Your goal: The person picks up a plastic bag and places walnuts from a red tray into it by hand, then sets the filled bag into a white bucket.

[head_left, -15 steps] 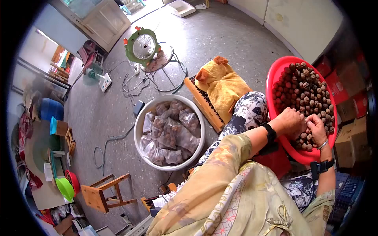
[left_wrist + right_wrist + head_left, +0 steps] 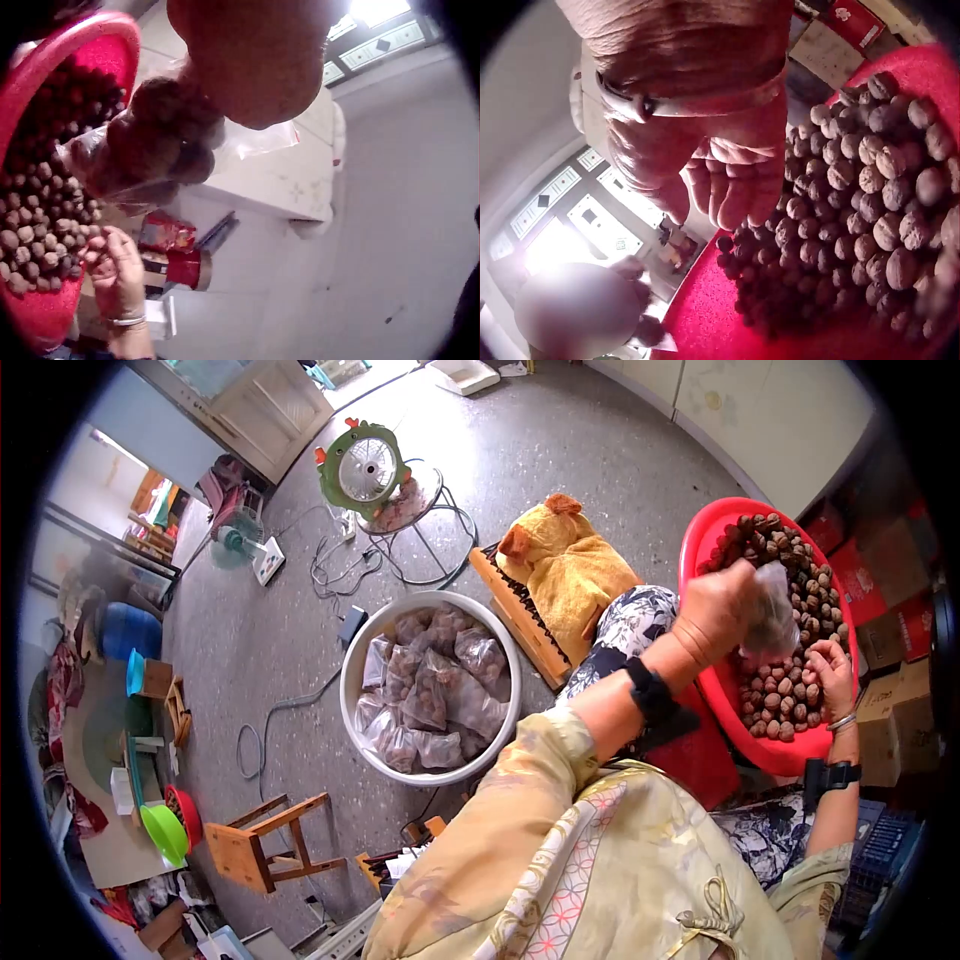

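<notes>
My left hand [image 2: 722, 610] grips the top of a clear plastic bag [image 2: 772, 615] of walnuts, raised over a red basin [image 2: 712, 678]. In the left wrist view the bag [image 2: 161, 142] bulges with dark round walnuts and hangs below the left hand [image 2: 251, 60]. Loose walnuts [image 2: 775, 705] fill much of the basin. By the basin's right side is my right hand [image 2: 832, 675], its fingers loosely bent beside the walnuts. The right wrist view shows the right hand [image 2: 697, 157] with nothing in its palm.
A white tub [image 2: 352, 705] of filled bags stands on the floor. Beside it a yellow plush cover [image 2: 570, 565] lies over a wooden seat. A green fan [image 2: 365, 470] with trailing cords, a wooden stool [image 2: 245, 855] and cardboard boxes [image 2: 895, 725] are around.
Half a second ago both hands were together over the walnuts. My left hand has lifted up and away with the bag; the right has moved slightly right, apart from it.
</notes>
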`<state>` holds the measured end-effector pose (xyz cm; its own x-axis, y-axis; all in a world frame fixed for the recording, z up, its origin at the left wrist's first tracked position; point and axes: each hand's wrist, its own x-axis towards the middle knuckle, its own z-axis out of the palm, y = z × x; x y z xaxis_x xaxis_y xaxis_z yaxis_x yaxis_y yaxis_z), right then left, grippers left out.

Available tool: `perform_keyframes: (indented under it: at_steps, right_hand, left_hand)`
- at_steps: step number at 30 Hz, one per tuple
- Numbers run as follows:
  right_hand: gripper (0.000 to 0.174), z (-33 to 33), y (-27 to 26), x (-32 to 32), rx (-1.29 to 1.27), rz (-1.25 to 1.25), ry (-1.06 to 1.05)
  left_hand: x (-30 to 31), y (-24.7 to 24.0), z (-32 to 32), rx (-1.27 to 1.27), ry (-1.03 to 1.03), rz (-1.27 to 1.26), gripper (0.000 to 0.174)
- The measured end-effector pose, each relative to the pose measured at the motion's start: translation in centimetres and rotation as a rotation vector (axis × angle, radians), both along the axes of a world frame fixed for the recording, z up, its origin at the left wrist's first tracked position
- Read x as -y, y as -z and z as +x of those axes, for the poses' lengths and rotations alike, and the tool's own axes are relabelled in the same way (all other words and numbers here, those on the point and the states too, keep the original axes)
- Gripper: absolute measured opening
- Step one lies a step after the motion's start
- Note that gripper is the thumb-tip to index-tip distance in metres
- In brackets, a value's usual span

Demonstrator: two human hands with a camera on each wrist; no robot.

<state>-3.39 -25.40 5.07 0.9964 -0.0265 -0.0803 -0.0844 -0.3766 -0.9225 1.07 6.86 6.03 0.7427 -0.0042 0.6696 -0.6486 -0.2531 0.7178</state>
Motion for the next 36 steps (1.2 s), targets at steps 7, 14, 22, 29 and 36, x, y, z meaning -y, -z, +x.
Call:
perform_keyframes:
  at_steps: [7,14,22,29,36]
  right_hand:
    - [0.011,0.3,1.3,5.4,0.066,-0.134,0.053]
    - [0.006,-1.2,-0.2,7.8,0.041,-0.213,0.161]
    - [0.007,-2.2,-0.3,9.0,0.009,-0.210,0.219]
    - [0.007,-3.0,1.6,9.9,-0.070,-0.291,0.280]
    - [0.006,-3.8,2.9,12.6,-0.105,-0.260,0.379]
  left_hand:
    - [-14.0,-1.6,-0.5,-0.180,-0.062,-0.359,0.012]
    - [-28.5,10.4,-6.0,-0.456,-0.376,-0.665,0.018]
    - [-41.3,23.3,-9.1,-0.633,-1.007,-0.955,0.024]
    - [-46.9,24.2,-7.2,-0.644,-1.135,-0.444,0.033]
    - [-48.9,29.7,-6.8,-0.713,-0.468,-1.205,0.037]
